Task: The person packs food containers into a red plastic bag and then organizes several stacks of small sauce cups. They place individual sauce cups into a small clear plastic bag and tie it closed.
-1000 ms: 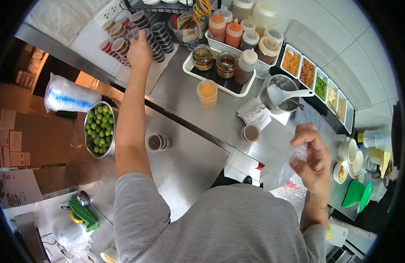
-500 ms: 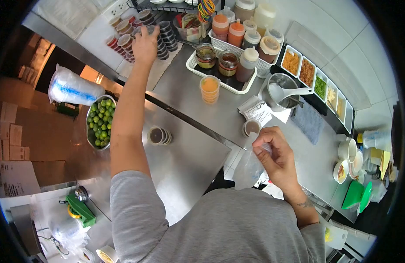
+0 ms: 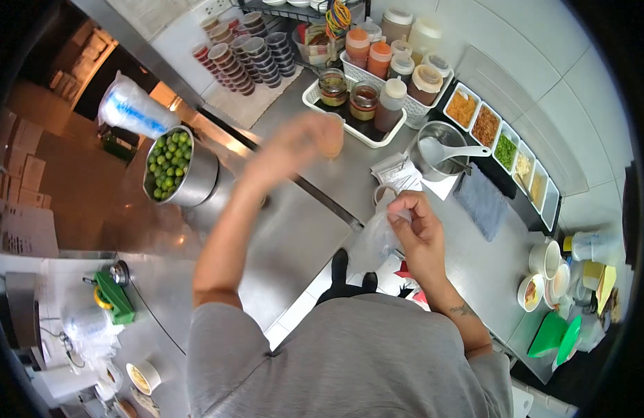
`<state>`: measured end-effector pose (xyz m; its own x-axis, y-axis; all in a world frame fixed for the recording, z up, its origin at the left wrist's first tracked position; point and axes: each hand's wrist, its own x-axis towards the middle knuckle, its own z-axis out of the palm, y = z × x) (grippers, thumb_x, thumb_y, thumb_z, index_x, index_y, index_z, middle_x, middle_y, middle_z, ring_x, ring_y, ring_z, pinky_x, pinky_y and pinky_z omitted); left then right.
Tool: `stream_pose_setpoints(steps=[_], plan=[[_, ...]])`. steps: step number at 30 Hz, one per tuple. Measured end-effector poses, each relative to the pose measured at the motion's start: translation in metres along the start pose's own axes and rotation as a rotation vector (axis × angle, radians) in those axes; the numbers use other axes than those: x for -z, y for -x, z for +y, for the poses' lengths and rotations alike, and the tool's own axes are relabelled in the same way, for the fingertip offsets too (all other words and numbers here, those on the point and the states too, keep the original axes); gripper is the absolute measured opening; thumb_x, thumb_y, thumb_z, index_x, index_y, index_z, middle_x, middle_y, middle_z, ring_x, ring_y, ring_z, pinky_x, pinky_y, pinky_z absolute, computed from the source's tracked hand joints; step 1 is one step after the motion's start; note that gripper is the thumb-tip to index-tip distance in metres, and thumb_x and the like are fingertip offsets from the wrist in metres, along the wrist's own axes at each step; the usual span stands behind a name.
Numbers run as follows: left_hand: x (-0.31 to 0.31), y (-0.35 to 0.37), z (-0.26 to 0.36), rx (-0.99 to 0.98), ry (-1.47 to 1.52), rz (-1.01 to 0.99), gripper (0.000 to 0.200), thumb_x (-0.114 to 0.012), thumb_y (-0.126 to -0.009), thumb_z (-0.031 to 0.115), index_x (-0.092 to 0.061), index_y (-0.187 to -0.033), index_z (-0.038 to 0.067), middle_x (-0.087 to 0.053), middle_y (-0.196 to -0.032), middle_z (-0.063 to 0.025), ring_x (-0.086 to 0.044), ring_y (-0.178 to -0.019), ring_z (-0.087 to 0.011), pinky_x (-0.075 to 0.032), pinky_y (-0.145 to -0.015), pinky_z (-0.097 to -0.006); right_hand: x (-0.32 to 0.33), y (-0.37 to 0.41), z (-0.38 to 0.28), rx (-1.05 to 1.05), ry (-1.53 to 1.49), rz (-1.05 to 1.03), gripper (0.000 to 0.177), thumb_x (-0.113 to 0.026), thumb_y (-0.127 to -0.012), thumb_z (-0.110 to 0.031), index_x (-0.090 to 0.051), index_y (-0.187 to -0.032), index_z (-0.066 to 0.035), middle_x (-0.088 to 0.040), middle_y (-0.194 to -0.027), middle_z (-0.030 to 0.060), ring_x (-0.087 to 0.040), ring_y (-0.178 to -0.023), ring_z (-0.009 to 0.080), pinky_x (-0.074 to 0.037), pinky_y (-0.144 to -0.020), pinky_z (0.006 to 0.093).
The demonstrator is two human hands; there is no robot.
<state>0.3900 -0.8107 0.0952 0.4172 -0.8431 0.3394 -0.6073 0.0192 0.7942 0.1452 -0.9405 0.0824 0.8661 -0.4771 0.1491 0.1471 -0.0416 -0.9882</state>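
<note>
Softly crinkled clear plastic bag (image 3: 373, 245) pinched in right hand (image 3: 417, 231); left hand (image 3: 295, 148) blurred (grip unreadable) over steel counter (image 3: 294, 244).

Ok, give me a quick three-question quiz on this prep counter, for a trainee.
1. What does the right hand hold? A) clear plastic bag B) squeeze bottle C) lime
2. True or false: the metal bowl holds green limes.
3. Fill in: the white ladle rests in a metal ___.

Key: 1 A. 2 True. 3 pot.
</note>
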Motion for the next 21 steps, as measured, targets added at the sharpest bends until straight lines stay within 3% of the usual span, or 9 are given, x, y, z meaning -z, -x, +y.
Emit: stream_pose_setpoints(steps=[2, 5, 9, 11, 12, 16, 17, 20, 21], plan=[[-0.043, 0.041, 0.067, 0.290, 0.219, -0.194, 0.036, -0.057, -0.088, 0.019, -0.052, -0.122, 0.008, -0.054, -0.091, -0.0072, -0.053, -0.085, -0.0145, -0.048, -0.071, -0.0303, -0.004, -0.004, 0.002, -0.030, -0.085, 0.062, 0.018, -0.056, -0.085, 0.006, -0.053, -0.100, -0.003, -0.049, -0.099, 0.0024, -0.049, -0.093, 0.0094, -0.041, -0.081, 0.0222], [-0.086, 0.080, 0.070, 0.386, 0.139, 0.000, 0.027, -0.054, -0.088, 0.008, -0.052, -0.115, 0.007, -0.053, -0.082, -0.0052, -0.053, -0.077, -0.0138, -0.047, -0.065, -0.0281, -0.012, -0.007, 0.000, -0.195, -0.175, 0.062, 0.015, -0.056, -0.087, 0.003, -0.053, -0.100, -0.004, -0.050, -0.097, 0.0010, -0.049, -0.090, 0.0079, -0.041, -0.077, 0.0209], [-0.097, 0.103, 0.063, 0.444, 0.078, 0.430, 0.014, -0.050, -0.088, 0.004, -0.052, -0.102, 0.005, -0.051, -0.071, -0.0011, -0.051, -0.065, -0.0126, -0.044, -0.059, -0.0273, -0.020, -0.004, 0.017, -0.042, -0.049, -0.162, 0.024, -0.059, -0.083, 0.002, -0.053, -0.105, -0.005, -0.047, -0.096, 0.0026, -0.046, -0.084, 0.0080, -0.040, -0.072, 0.0206], [-0.098, 0.108, 0.065, 0.477, 0.482, 0.512, 0.013, -0.050, -0.088, 0.004, -0.051, -0.101, 0.005, -0.052, -0.072, -0.0007, -0.050, -0.064, -0.0114, -0.042, -0.058, -0.0259, -0.018, 0.003, 0.015, 0.123, 0.274, -0.253, 0.031, -0.057, -0.079, 0.005, -0.053, -0.108, -0.007, -0.044, -0.096, 0.0033, -0.044, -0.081, 0.0092, -0.040, -0.071, 0.0207], [-0.099, 0.111, 0.067, 0.485, 0.686, 0.547, 0.013, -0.049, -0.088, 0.004, -0.050, -0.101, 0.005, -0.052, -0.073, -0.0004, -0.049, -0.064, -0.0108, -0.041, -0.058, -0.0252, -0.015, 0.007, 0.025, 0.046, 0.174, -0.236, 0.036, -0.054, -0.077, 0.007, -0.053, -0.110, -0.008, -0.043, -0.096, 0.0039, -0.043, -0.081, 0.0107, -0.040, -0.071, 0.0214], [-0.129, 0.136, 0.097, 0.542, 0.741, 0.328, 0.016, -0.050, -0.087, -0.004, -0.049, -0.099, 0.007, -0.055, -0.082, -0.0016, -0.051, -0.076, -0.0066, -0.040, -0.065, -0.0216, -0.001, 0.019, 0.075, -0.176, 0.019, -0.110, 0.048, -0.043, -0.068, 0.012, -0.056, -0.109, -0.008, -0.042, -0.095, 0.0070, -0.044, -0.083, 0.0172, -0.041, -0.073, 0.0253], [-0.136, 0.148, 0.088, 0.534, 0.641, 0.286, 0.021, -0.052, -0.084, -0.008, -0.050, -0.097, 0.009, -0.053, -0.085, 0.0002, -0.050, -0.080, -0.0052, -0.040, -0.068, -0.0208, 0.002, 0.023, 0.078, -0.207, 0.042, -0.066, 0.049, -0.040, -0.066, 0.012, -0.057, -0.107, -0.008, -0.042, -0.095, 0.0079, -0.045, -0.084, 0.0190, -0.041, -0.074, 0.0266], [-0.149, 0.169, 0.086, 0.693, 0.234, 0.310, 0.021, -0.052, -0.081, -0.010, -0.052, -0.093, 0.007, -0.055, -0.090, -0.0038, -0.054, -0.084, -0.0128, -0.041, -0.072, -0.0230, 0.003, 0.048, 0.079, 0.076, 0.326, -0.178, 0.042, -0.041, -0.067, 0.010, -0.060, -0.101, -0.007, -0.044, -0.096, 0.0108, -0.047, -0.087, 0.0224, -0.042, -0.075, 0.0306], [-0.154, 0.171, 0.090, 0.551, -0.071, 0.396, 0.020, -0.051, -0.079, -0.010, -0.052, -0.092, 0.006, -0.056, -0.090, -0.0058, -0.055, -0.084, -0.0165, -0.042, -0.072, -0.0251, 0.002, 0.053, 0.080, 0.040, 0.347, -0.180, 0.040, -0.041, -0.068, 0.008, -0.060, -0.100, -0.007, -0.044, -0.095, 0.0111, -0.047, -0.087, 0.0231, -0.042, -0.075, 0.0312]])
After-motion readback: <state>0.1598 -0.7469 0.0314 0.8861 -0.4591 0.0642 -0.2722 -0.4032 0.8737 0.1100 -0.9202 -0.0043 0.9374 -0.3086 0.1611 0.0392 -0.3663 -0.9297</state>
